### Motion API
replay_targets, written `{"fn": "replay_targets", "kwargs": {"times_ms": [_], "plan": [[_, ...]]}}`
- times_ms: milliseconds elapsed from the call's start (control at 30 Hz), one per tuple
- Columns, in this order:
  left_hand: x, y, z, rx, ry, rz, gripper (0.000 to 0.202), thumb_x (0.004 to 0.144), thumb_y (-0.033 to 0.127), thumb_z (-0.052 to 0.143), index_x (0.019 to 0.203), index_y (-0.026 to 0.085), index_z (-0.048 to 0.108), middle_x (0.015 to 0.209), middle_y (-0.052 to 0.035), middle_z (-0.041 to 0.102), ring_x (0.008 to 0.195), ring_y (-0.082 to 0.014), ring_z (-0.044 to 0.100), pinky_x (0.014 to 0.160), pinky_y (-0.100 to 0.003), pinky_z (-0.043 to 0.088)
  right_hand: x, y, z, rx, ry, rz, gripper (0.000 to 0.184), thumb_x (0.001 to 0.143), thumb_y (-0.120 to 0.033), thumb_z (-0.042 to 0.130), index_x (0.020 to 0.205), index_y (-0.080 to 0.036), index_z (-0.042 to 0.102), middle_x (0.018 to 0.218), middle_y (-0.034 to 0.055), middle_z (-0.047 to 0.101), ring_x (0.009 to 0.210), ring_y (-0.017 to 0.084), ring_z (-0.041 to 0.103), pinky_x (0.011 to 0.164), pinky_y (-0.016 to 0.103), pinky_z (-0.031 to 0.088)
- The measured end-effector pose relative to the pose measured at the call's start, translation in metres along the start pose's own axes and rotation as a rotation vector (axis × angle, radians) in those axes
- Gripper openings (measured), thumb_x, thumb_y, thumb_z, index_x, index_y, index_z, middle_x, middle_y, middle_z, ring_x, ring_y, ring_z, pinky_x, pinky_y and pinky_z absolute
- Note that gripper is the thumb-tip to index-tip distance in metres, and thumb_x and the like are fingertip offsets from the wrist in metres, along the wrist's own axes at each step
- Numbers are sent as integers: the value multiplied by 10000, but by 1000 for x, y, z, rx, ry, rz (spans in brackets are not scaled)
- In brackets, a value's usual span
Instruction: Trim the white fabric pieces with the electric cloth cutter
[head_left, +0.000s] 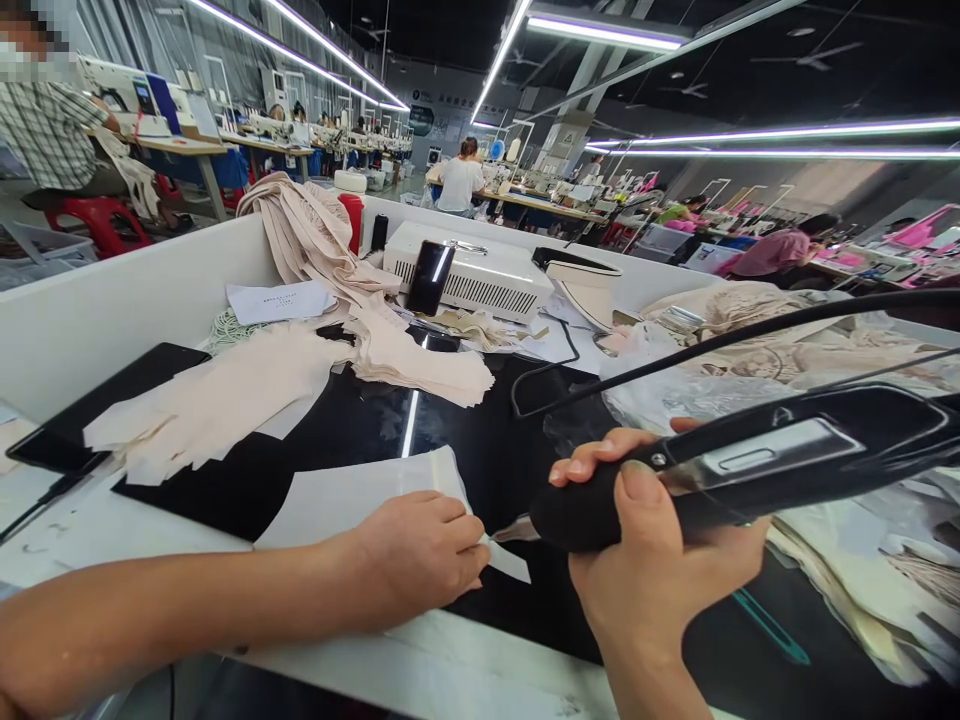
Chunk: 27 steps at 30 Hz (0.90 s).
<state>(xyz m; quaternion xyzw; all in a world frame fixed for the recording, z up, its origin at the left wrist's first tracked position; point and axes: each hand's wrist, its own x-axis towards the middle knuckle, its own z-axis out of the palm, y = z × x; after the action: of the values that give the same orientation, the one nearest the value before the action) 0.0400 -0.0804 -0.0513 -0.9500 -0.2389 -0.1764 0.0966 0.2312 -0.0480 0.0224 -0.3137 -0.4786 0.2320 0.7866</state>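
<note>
My right hand (660, 545) is wrapped round the padded grip of a black corded hand tool (757, 465), its metal tip low over the work. My left hand (420, 555) is closed in a pinch on the edge of a white translucent fabric piece (360, 495) that lies flat on the glossy black work surface (480, 440). The tool's tip sits just right of my left fingers. A black cable (720, 340) runs from the tool across the table.
A heap of beige fabric pieces (247, 395) lies at the left, with more draped at the back. A white machine box (480, 275) and a black phone (429, 277) stand behind. Lace pieces in plastic (750, 350) lie right. Other people sit at sewing tables beyond.
</note>
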Motion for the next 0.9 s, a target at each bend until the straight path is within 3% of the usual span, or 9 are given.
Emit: {"fn": "replay_targets", "kwargs": {"times_ms": [333, 567, 900], "plan": [[-2, -1, 2, -3, 0, -15, 133, 1281, 275, 863, 1208, 178, 809, 1120, -39, 805, 1041, -222, 780, 969, -351, 658, -1, -3, 1, -11, 1, 8, 473, 895, -361, 1116, 1234, -323, 789, 898, -81, 767, 608, 172, 709, 566, 342, 684], [-10, -11, -4, -7, -33, 8, 185, 1299, 271, 826, 1140, 184, 793, 1116, -39, 796, 1013, -224, 772, 958, -364, 661, 2, -6, 2, -16, 55, 6, 507, 834, -333, 1117, 1234, -326, 806, 864, -77, 784, 599, 191, 704, 539, 349, 679], [-13, -13, -3, -2, 5, -6, 106, 1268, 267, 882, 1249, 185, 817, 1123, -40, 815, 1041, -233, 776, 990, -354, 654, -2, -5, 1, -46, 33, -5, 490, 891, -414, 1124, 1238, -328, 789, 887, -66, 752, 612, 193, 688, 544, 357, 651]]}}
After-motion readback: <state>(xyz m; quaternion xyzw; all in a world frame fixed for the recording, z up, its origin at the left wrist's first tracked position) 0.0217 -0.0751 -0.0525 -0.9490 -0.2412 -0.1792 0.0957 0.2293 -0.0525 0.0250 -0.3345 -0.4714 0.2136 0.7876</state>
